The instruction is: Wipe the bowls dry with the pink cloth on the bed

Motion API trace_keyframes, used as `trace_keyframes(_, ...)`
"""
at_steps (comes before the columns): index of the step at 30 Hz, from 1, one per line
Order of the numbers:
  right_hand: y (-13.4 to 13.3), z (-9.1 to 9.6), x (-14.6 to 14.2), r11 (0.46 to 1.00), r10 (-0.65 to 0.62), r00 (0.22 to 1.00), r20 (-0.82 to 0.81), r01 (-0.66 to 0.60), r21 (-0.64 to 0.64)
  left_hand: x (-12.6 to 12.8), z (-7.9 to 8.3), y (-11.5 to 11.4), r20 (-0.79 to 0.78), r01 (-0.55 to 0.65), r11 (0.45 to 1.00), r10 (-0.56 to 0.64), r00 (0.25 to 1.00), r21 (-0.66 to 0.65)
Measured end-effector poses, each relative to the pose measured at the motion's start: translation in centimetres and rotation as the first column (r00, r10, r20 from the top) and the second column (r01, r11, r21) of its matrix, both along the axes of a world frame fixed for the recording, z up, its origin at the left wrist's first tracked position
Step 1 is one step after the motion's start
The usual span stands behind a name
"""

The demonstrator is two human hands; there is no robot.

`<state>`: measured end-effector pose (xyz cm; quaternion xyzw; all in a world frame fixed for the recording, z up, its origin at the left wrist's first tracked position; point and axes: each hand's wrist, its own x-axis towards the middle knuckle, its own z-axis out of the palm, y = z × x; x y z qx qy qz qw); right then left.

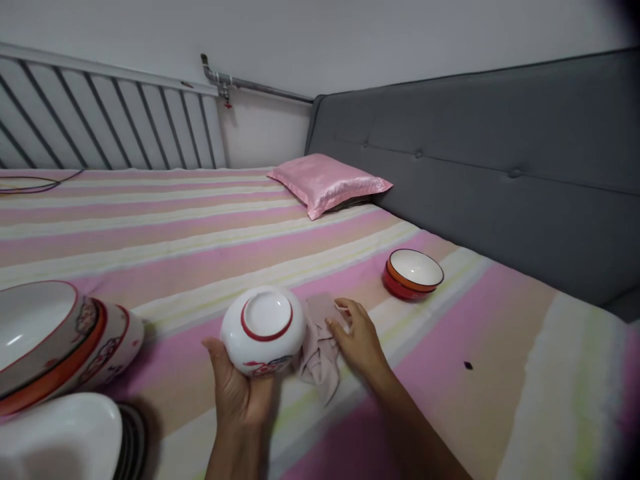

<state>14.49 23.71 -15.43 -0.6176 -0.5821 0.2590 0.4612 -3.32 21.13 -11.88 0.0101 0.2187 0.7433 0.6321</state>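
My left hand (239,393) grips a white bowl (263,331) with a red foot ring, held upside down with its base facing me. Beside it my right hand (359,337) pinches a pale pink cloth (319,347) that hangs against the bowl's right side and trails onto the bed. Both hands hover just above the striped pink bedsheet (200,240).
Two stacked red-and-white bowls (414,272) sit on the sheet to the right. A stack of patterned bowls (55,340) and a white dish over dark plates (65,437) lie at the left. A pink pillow (327,181) rests by the grey headboard (500,160); a railing lines the far side.
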Motion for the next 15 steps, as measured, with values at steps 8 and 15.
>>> trace_keyframes(8,0.8,-1.8,-0.2,0.997,-0.013,0.998,0.061,0.018,-0.079,2.5,0.9,-0.3,-0.317,-0.111,0.978,0.05,0.947,-0.177)
trace_keyframes(15,1.9,1.1,3.7,0.988,-0.111,0.511,-0.852,0.147,-0.04,2.6,1.0,-0.3,-0.424,-0.215,0.952,0.106,0.899,-0.219)
